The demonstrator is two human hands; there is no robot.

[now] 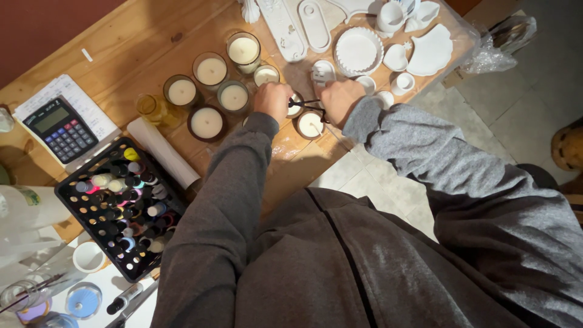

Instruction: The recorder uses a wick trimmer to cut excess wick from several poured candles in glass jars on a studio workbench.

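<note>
My left hand point(273, 99) is closed around a small glass candle point(295, 105) near the wooden table's point(133, 42) edge. My right hand point(340, 101) clamps black scissors point(306, 103), blades over that candle, just above another candle point(311, 124).

Warm, fairly dim light falls from the far left, brightest on the wooden surface point(139, 36). The near left is shadowed. Edges bend slightly; focus is sharp.
</note>
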